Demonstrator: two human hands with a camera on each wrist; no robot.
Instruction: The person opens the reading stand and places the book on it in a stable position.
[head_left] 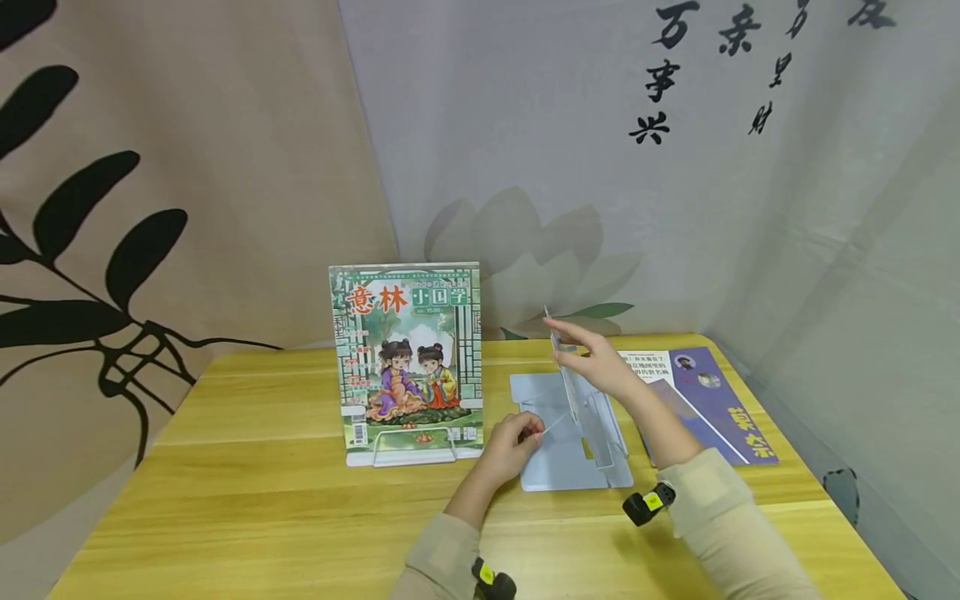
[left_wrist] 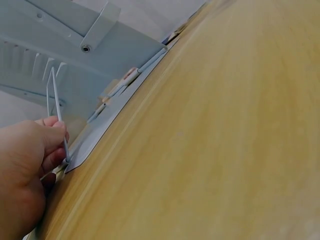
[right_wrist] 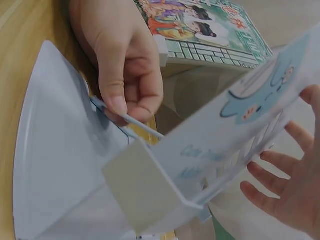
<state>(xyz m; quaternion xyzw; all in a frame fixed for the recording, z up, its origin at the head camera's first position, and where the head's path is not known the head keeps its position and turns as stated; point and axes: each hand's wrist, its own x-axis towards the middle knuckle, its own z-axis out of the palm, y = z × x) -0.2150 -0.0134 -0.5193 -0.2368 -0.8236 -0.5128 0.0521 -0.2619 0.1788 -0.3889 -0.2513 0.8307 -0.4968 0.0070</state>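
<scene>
A pale blue folding book stand (head_left: 547,454) lies on the table, its back panel (right_wrist: 235,120) tilted up. A cartoon drawing and a row of slots show on that panel. My left hand (head_left: 512,450) pinches a thin wire prop (left_wrist: 57,102) of the stand between thumb and fingers, low over the base plate (right_wrist: 55,145). My right hand (head_left: 600,358) is at the raised panel's upper edge. Its fingers (right_wrist: 272,180) are spread and nearly straight, touching or close beside the panel; the exact contact is hard to tell.
Left of the stand, a magazine (head_left: 408,358) with two cartoon children stands upright on another stand with a wire front holder (head_left: 414,458). Purple booklets (head_left: 708,408) lie at the right under my right forearm. A printed curtain (head_left: 525,167) hangs behind the wooden table (head_left: 247,467).
</scene>
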